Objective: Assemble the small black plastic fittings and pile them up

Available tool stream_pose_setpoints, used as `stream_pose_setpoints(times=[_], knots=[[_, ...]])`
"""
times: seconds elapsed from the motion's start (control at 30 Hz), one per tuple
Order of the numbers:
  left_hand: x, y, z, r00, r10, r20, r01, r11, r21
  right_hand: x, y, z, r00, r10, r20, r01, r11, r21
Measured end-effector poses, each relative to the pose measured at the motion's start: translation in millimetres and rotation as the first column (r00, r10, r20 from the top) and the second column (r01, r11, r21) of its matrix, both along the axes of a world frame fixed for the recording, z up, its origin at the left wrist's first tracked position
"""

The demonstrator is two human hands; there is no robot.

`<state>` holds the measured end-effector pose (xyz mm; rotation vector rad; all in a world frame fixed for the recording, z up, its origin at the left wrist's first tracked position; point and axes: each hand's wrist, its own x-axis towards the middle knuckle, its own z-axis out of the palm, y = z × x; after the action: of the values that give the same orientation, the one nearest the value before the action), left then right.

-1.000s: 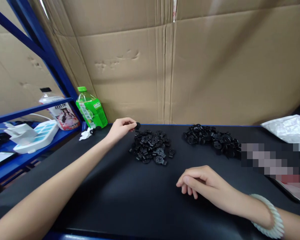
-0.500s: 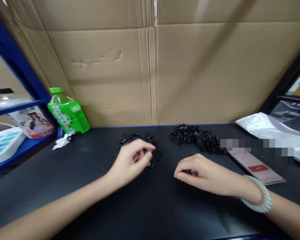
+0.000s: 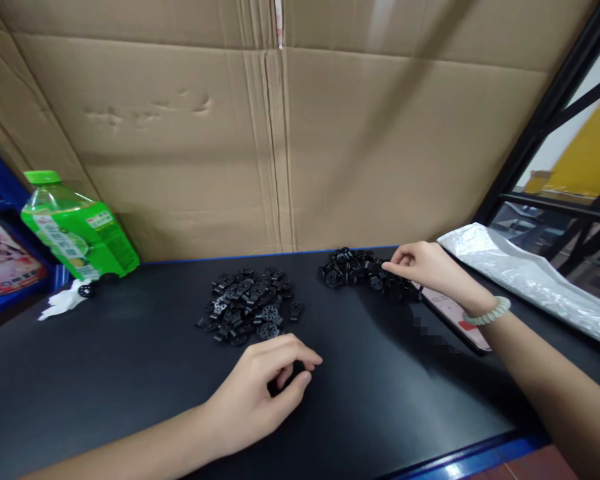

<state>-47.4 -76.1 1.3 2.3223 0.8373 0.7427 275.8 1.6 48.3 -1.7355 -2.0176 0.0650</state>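
Black plastic parts with round perforated faces lie in a left pile (image 3: 250,303) on the black table (image 3: 350,400). A second pile of black parts (image 3: 353,267) sits further right, near the cardboard wall. Just in front of the left pile is my left hand (image 3: 275,383), its fingers curled with a gap between thumb and index finger and nothing visible in it. Over the right end of the second pile, my right hand (image 3: 420,263) has thumb and index finger pinched together; whatever is between the fingertips is too small to make out.
A green bottle (image 3: 83,230) leans at the back left, beside a white tissue (image 3: 65,300) and a small black wheel. On the right lie a phone (image 3: 450,310), partly behind my right wrist, and a silvery plastic bag (image 3: 530,287). Cardboard (image 3: 180,147) stands behind the table.
The view has turned to the right. My right hand has moved forward to the right pile. My left hand has drawn back from the left pile, which now shows more fully.
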Motion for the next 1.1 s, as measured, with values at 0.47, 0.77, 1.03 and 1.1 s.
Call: stream_pose_setpoints(times=[0.47, 0.77, 1.03, 1.1], knots=[[7, 0, 2.4, 0.973, 0.17, 0.155, -0.113, 0.94, -0.323, -50, -32, 0.5, 0.767, 0.221, -0.603, -0.353, 0.929, -0.108], [9, 3, 7.4, 0.896, 0.306, 0.322, 0.056, 0.642, -0.765, -108, -75, -26.3, 0.637, 0.58, -0.508, -0.666, 0.746, 0.016], [11, 0, 9.8, 0.909, 0.33, 0.257, -0.005, 0.623, -0.782, -116, -73, -39.0, 0.51, 0.335, -0.792, -0.628, 0.775, -0.077], [11, -1, 8.7, 0.904, 0.337, 0.263, -0.01, 0.63, -0.776, -118, -73, -40.8, 0.486, 0.292, -0.824, -0.62, 0.78, -0.09]])
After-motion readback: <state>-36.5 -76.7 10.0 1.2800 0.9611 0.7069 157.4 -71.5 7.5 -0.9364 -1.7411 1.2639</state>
